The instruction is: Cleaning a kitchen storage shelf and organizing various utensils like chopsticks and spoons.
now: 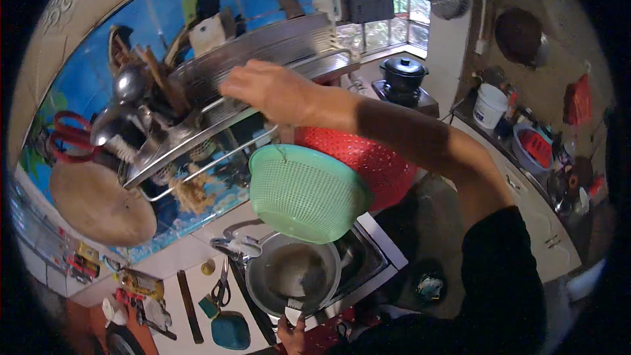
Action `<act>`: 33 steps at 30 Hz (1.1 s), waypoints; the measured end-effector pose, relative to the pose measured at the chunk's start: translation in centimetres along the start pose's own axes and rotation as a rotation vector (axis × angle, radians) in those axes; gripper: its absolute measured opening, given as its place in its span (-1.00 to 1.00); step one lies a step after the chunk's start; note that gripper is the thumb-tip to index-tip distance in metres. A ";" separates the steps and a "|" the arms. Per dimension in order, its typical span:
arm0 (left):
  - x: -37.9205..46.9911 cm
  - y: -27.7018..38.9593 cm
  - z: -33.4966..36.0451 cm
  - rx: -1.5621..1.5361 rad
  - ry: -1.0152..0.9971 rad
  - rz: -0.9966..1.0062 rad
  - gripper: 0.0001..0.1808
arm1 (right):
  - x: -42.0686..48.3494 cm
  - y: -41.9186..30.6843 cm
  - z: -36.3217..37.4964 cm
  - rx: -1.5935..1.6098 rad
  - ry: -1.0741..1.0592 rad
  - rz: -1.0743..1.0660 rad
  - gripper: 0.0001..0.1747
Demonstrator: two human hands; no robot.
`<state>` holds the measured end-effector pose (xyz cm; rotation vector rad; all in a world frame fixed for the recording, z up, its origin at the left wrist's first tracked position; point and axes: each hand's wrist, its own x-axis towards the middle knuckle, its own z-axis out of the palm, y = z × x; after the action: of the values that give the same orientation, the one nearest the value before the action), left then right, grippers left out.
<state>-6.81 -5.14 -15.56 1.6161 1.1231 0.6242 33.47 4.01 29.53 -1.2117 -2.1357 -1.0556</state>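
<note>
At the bottom, my left hand [292, 336] grips a small white brush [294, 309], its bristles over the near side of a metal pan [296, 276]. The pan sits on a stove [367, 251] and looks wet inside. My right arm reaches across to a metal wall rack [305, 42]. There my right hand [276, 89] is bent downward and slightly blurred; what its fingertips touch is hidden. Below that arm hang a green plastic colander [305, 192] and, partly behind it, a red colander [374, 167].
Ladles [130, 84] and red-handled scissors [71, 135] hang left of the rack, above a round wooden board [101, 202]. Black-handled scissors [223, 283], a sponge [209, 306] and a blue container [230, 331] lie on the counter. A black pot [404, 74] stands farther back.
</note>
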 end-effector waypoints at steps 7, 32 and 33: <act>-0.6 2.9 1.0 -0.081 0.018 -0.027 -0.39 | -10.1 7.4 -7.0 -0.218 0.073 0.143 -0.61; -0.1 -5.3 0.7 0.193 -0.152 -0.192 -0.33 | -11.4 13.7 -11.3 0.029 0.262 0.966 -0.50; 0.2 -6.0 0.9 0.236 -0.149 -0.194 -0.36 | -11.2 13.7 -10.9 -0.042 0.164 0.921 -0.43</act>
<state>-8.12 -5.16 -21.47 1.6955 1.2596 0.2474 51.20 -6.07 33.64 -1.7782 -1.1771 -0.7249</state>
